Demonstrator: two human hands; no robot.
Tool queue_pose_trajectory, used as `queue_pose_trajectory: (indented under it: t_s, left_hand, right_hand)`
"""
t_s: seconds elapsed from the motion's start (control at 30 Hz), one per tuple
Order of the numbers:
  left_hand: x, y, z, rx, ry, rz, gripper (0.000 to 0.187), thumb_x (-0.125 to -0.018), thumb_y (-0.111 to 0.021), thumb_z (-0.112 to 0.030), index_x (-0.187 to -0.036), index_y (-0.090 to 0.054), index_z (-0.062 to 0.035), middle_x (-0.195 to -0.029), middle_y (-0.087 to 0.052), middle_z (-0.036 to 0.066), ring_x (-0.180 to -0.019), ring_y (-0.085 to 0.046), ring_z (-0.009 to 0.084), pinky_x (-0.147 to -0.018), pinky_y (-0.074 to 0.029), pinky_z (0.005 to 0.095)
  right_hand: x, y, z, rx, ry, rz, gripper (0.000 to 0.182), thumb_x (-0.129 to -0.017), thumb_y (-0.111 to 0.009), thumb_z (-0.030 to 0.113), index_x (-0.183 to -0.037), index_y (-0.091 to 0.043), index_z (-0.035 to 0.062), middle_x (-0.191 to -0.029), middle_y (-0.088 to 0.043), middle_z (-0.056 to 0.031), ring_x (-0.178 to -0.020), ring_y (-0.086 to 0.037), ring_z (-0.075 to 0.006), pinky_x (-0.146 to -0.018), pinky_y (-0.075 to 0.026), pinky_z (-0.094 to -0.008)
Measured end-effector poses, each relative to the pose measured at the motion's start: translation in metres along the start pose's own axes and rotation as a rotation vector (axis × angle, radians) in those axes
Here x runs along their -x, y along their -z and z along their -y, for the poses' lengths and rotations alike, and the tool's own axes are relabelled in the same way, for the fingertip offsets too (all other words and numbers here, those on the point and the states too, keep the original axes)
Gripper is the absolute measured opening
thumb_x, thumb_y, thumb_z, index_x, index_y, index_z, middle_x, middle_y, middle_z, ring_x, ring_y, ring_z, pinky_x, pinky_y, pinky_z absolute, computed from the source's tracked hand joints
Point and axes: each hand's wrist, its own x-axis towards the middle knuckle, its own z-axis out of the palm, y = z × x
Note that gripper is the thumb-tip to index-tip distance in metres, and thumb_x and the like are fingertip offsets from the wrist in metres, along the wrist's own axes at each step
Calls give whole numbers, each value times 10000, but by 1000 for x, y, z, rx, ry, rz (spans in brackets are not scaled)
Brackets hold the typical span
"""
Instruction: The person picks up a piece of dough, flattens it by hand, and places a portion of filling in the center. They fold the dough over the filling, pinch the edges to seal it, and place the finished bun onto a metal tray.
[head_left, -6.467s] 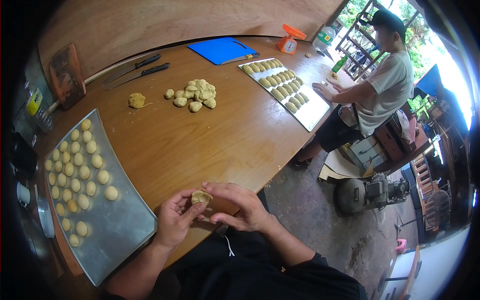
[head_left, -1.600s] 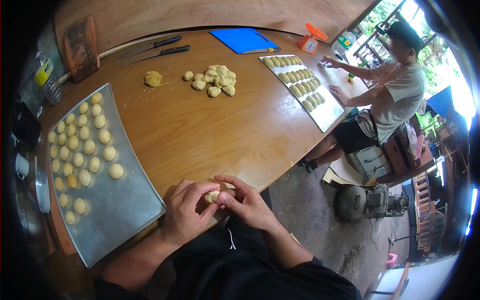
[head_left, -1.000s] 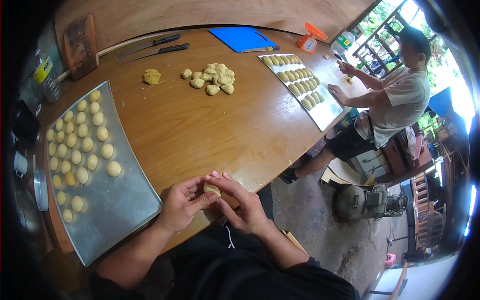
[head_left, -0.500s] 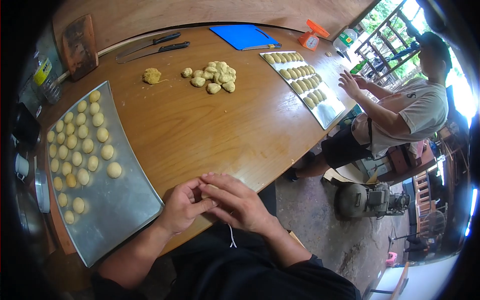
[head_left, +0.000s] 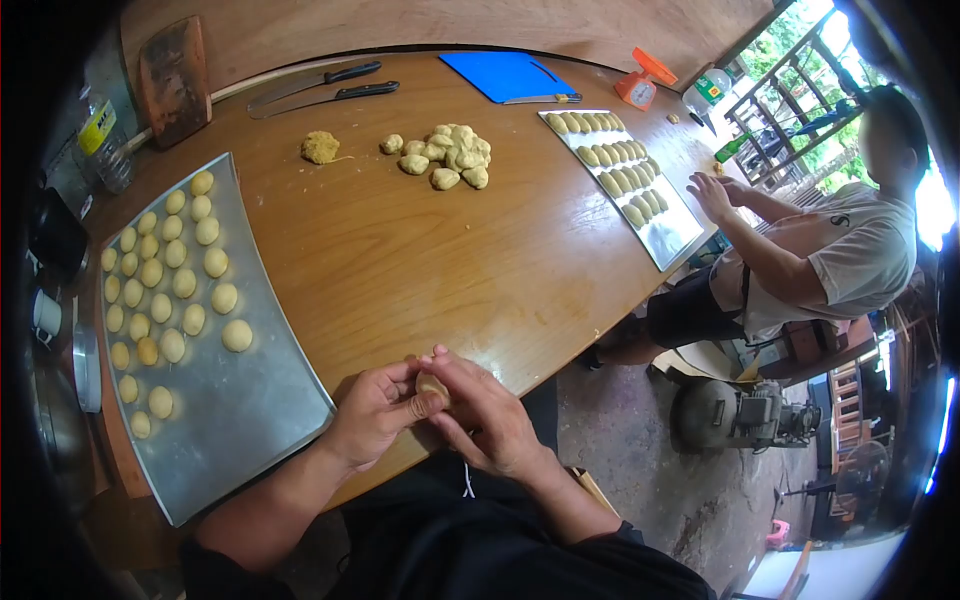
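My left hand and my right hand are pressed together at the near edge of the wooden table. Between their fingers sits a small pale dough ball, mostly covered by my fingers. A metal tray lies just left of my hands, with several round dough balls in rows on its far part. A heap of rough dough pieces and one crumbly darker lump lie further back on the table.
Two knives, a blue cutting board and an orange scale lie at the far edge. A second tray holds oblong dough pieces near a seated person. A machine stands on the floor at right.
My hands stayed together on the dough ball, fingers shifting around it. The person at right pulled both hands back from the table and leaned away. The view shifted slightly.
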Motion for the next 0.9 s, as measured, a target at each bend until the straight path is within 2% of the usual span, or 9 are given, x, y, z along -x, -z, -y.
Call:
queue_pose_trajectory:
  t_s: [0.07, 0.17, 0.3, 0.4, 0.47, 0.57, 0.67, 0.77, 0.9]
  left_hand:
    - [-1, -1, -1, -64, -16, 26, 375, -1023, -798, -144, -1349, -670, -10, -1192, -736, 51, -1116, -700, 125, -968, -572, 276]
    - [-1, -6, -2, -79, -38, -11, 366, -1010, -798, -94, -1342, -671, -7, -1181, -739, 55, -1077, -708, 121, -968, -573, 276]
    - [1, -5, -3, -76, -70, -44, 361, -1006, -790, -66, -1341, -673, -5, -1179, -739, 56, -1079, -708, 121, -968, -578, 282]
    - [2, 1, 0, -162, 0, 22, 415, -1001, -783, -51, -1388, -641, -4, -1215, -727, 59, -1099, -704, 126, -972, -581, 293]
    - [2, -2, 1, -127, -54, 28, 519, -1001, -780, -58, -1474, -576, 4, -1255, -714, 79, -1124, -705, 142, -986, -582, 303]
    - [4, -15, -9, -49, -76, 54, 626, -990, -746, -25, -1560, -495, 35, -1330, -680, 85, -1289, -652, 191, -1115, -552, 392]
    - [3, -15, -11, -33, -41, 104, 626, -1023, -736, -62, -1586, -476, 26, -1320, -686, 81, -1270, -660, 180, -1102, -560, 385]
    - [2, -8, -9, -71, 116, -11, 535, -1053, -730, -106, -1533, -528, 19, -1299, -692, 78, -1229, -681, 173, -1085, -572, 374]
    - [1, -5, -1, -159, 33, 60, 472, -1022, -796, -127, -1426, -595, 10, -1255, -714, 76, -1132, -707, 151, -1016, -566, 300]
  right_hand:
    - [9, -4, -3, -201, -95, -31, 760, -906, -827, 24, -1587, -490, 0, -1508, -643, -218, -1397, -622, -406, -1173, -509, -480]
    - [5, 3, -11, -13, 64, 20, 777, -893, -836, 24, -1592, -495, 10, -1516, -635, -218, -1423, -602, -407, -1167, -516, -485]
    - [-4, 1, 0, -39, 53, -25, 803, -875, -845, 15, -1599, -498, 39, -1512, -642, -210, -1440, -590, -391, -1160, -523, -500]
    - [-8, 5, 1, -71, 1, -70, 728, -875, -846, 45, -1549, -570, 72, -1484, -672, -167, -1444, -592, -358, -1146, -533, -504]
    - [-10, 19, -6, 146, 105, 167, 600, -877, -840, 93, -1451, -664, 84, -1446, -698, -131, -1406, -625, -337, -1136, -535, -508]
    - [-10, 27, -8, 189, 122, 80, 499, -851, -842, 74, -1340, -743, 57, -1363, -746, -132, -1346, -669, -343, -1116, -542, -514]
    - [-5, 28, -19, 239, 100, -2, 504, -851, -830, 52, -1347, -737, 56, -1333, -766, -107, -1308, -695, -336, -1109, -545, -514]
    - [-6, 25, -10, 242, 134, 47, 486, -858, -821, 47, -1336, -739, 43, -1311, -773, -124, -1298, -703, -332, -1119, -539, -512]
    - [-4, 21, -10, 236, 164, 67, 599, -836, -854, 105, -1410, -686, 69, -1403, -725, -119, -1353, -664, -341, -1104, -546, -497]
